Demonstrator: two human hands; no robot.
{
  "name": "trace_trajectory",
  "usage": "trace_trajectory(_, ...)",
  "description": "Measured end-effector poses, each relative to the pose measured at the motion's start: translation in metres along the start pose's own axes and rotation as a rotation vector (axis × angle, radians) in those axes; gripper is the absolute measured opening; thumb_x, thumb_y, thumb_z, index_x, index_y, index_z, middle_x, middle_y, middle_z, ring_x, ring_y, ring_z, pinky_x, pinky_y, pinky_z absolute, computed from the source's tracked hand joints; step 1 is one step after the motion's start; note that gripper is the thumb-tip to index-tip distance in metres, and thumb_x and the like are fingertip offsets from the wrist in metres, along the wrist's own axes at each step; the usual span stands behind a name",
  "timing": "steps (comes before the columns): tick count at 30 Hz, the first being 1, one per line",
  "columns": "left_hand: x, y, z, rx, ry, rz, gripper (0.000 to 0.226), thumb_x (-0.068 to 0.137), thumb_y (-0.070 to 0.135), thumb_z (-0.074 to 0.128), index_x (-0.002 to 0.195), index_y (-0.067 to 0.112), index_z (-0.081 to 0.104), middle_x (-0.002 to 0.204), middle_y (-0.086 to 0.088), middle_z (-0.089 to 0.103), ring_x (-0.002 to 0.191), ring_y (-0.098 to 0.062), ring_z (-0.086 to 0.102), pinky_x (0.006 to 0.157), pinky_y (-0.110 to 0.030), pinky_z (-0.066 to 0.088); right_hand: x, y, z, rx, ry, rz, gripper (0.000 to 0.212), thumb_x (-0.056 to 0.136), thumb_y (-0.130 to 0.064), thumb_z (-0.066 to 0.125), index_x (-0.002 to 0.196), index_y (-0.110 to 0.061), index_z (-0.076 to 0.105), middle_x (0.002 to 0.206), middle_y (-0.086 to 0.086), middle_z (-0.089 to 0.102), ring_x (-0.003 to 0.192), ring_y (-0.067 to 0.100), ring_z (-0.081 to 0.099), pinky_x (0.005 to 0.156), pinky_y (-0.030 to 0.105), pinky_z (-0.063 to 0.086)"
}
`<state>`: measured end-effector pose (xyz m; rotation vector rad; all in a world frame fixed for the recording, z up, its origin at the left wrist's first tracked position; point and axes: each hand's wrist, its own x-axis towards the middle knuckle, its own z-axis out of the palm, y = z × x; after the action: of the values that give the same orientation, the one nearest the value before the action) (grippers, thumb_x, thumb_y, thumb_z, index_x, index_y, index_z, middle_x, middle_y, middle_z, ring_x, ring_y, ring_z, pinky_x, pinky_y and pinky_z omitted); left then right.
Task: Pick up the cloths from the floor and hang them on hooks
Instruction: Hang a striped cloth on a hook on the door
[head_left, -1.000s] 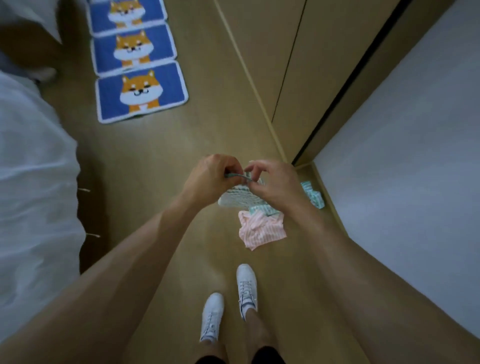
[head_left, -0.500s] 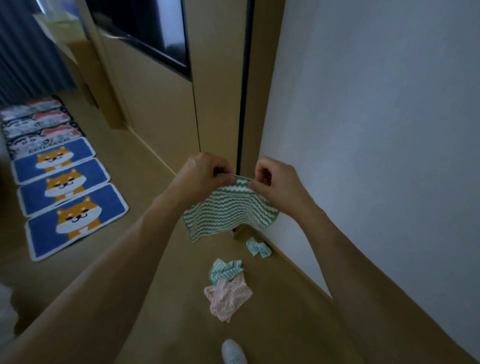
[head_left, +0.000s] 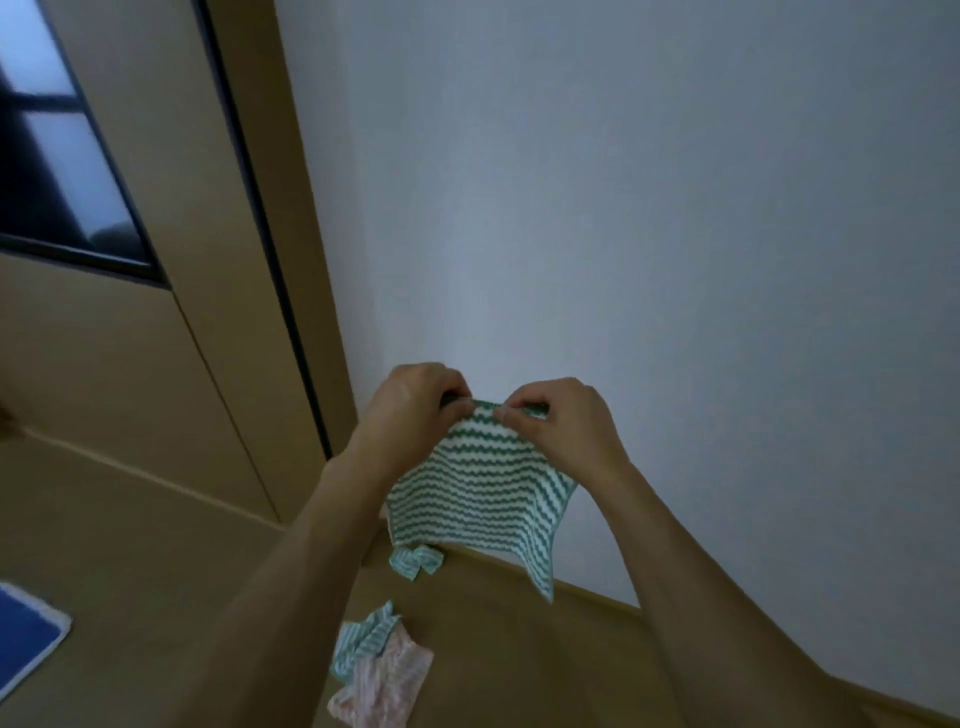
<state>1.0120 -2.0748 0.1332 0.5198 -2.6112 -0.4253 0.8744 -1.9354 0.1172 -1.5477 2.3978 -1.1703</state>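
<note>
A green-and-white wavy-striped cloth (head_left: 478, 499) hangs in the air in front of the white wall. My left hand (head_left: 415, 410) pinches its top edge on the left, and my right hand (head_left: 556, 421) pinches the same edge just to the right. On the wooden floor below lie a small crumpled green striped cloth (head_left: 415, 561) by the wall base, another green striped cloth (head_left: 363, 639), and a pink striped cloth (head_left: 384, 686) partly under it. No hook is in view.
A white wall (head_left: 623, 208) fills the right. A tan door or cabinet panel (head_left: 130, 389) with a dark glass pane (head_left: 57, 171) stands at the left. A blue mat corner (head_left: 26, 639) lies at the lower left on the floor.
The view has tilted up from the floor to the wall. Both hands have lifted the green striped cloth higher, and it now hangs spread out; the other cloths stay on the floor.
</note>
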Motion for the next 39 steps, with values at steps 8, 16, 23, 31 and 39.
trace_trajectory(8,0.037,0.129,0.044,0.001,-0.012,0.174,0.013,0.094,0.033,0.059,0.091,0.023,0.068,0.088,0.008,0.067,0.081,-0.011,0.059,0.075,-0.034,0.051,-0.067,0.057,-0.111,-0.058,0.211,0.124,0.008,0.084,-0.031,0.071,0.081,-0.027,0.077,0.071,-0.020,0.064,0.070,-0.007,0.059,0.062,0.003,0.038)
trace_trajectory(16,0.072,0.286,0.110,-0.025,0.039,0.326,0.014,0.092,0.037,0.061,0.088,0.026,0.069,0.085,0.010,0.068,0.079,-0.012,0.060,0.069,-0.033,0.050,-0.146,0.135,-0.235,-0.184,0.401,0.227,0.008,0.085,-0.028,0.071,0.085,-0.021,0.077,0.081,-0.007,0.067,0.074,0.004,0.057,0.066,0.004,0.035)
trace_trajectory(23,0.091,0.430,0.180,-0.149,0.046,0.430,0.014,0.090,0.037,0.063,0.086,0.026,0.071,0.082,0.010,0.070,0.077,-0.011,0.062,0.068,-0.033,0.051,-0.227,0.201,-0.341,-0.288,0.532,0.341,0.009,0.086,-0.025,0.071,0.085,-0.019,0.078,0.081,-0.003,0.068,0.073,0.008,0.057,0.064,0.009,0.036)
trace_trajectory(31,0.101,0.576,0.257,-0.319,-0.078,0.634,0.013,0.090,0.037,0.064,0.086,0.026,0.072,0.083,0.009,0.071,0.076,-0.012,0.063,0.067,-0.035,0.054,-0.326,0.261,-0.433,-0.378,0.714,0.561,0.008,0.086,-0.021,0.071,0.085,-0.015,0.077,0.084,0.002,0.068,0.078,0.013,0.060,0.067,0.018,0.039)
trace_trajectory(39,0.112,0.703,0.337,-0.529,-0.230,0.813,0.014,0.091,0.035,0.064,0.088,0.025,0.074,0.083,0.009,0.071,0.073,-0.009,0.062,0.068,-0.034,0.054,-0.400,0.317,-0.503,-0.524,0.861,0.820,0.014,0.091,-0.026,0.066,0.092,-0.018,0.077,0.089,0.001,0.068,0.080,0.010,0.056,0.066,0.016,0.030)
